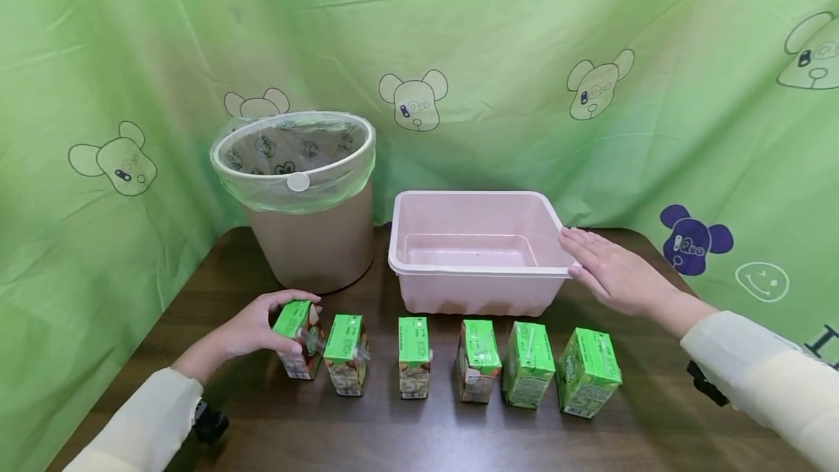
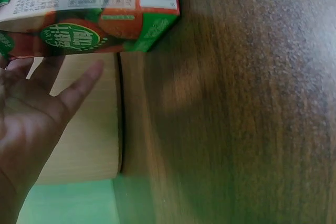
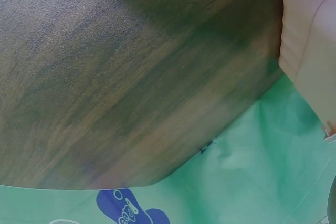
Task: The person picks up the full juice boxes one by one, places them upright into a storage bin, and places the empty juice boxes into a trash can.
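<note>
At the left end of a row of juice boxes, my left hand (image 1: 252, 326) grips a green-topped juice box (image 1: 300, 337), thumb on the near side and fingers round the far side. The left wrist view shows this drink carton (image 2: 89, 11) close up, with its barcode and a brown printed side, beside the left hand (image 2: 31, 98). My right hand (image 1: 612, 268), fingers straight, rests on the right rim of a pink plastic basin (image 1: 475, 290). Inside the basin only its bare floor shows. In the right wrist view the basin's side (image 3: 310, 40) appears at the right edge.
Several more juice boxes (image 1: 413, 355) stand upright in a row along the front of the brown table (image 1: 367, 435). Behind the left hand is a tan bin (image 1: 314, 246) lined with a clear green-tinted bag. A green printed curtain (image 1: 498, 35) hangs behind everything.
</note>
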The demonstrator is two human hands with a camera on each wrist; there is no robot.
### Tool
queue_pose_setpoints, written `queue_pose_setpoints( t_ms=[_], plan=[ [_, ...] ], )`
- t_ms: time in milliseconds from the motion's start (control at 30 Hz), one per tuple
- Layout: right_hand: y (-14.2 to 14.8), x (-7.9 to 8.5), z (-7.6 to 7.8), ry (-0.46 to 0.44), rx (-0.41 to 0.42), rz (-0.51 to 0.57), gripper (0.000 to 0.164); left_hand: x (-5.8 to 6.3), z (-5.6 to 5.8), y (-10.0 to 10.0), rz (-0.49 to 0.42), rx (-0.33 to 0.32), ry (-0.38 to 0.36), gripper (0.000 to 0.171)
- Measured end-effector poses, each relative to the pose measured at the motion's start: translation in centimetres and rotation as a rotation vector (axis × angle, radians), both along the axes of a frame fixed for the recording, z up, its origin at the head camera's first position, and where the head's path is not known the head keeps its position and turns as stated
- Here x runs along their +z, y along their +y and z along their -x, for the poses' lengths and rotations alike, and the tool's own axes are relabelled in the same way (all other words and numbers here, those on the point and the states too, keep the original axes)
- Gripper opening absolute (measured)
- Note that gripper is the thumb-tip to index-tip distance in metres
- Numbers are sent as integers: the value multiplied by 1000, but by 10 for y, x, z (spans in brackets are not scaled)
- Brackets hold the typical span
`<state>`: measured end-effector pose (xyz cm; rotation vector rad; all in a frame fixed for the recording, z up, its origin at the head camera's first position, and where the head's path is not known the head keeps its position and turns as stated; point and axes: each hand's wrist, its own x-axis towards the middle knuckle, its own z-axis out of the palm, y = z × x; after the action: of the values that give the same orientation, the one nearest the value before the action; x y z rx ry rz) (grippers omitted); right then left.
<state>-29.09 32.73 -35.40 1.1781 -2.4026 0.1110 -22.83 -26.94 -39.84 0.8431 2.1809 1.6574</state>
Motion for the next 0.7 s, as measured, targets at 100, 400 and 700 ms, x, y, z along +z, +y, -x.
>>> queue_pose_setpoints(
  t_ms=[100,400,700],
  plan=[
    [0,0,1,-3,1,-4,48,1,-1,-2,1,22,35,68],
    [1,0,2,8,6,-8,48,17,-4,-11,16,71,128,63],
    [0,1,2,10,10,-14,48,45,-7,-13,51,120,178,64]
  ],
)
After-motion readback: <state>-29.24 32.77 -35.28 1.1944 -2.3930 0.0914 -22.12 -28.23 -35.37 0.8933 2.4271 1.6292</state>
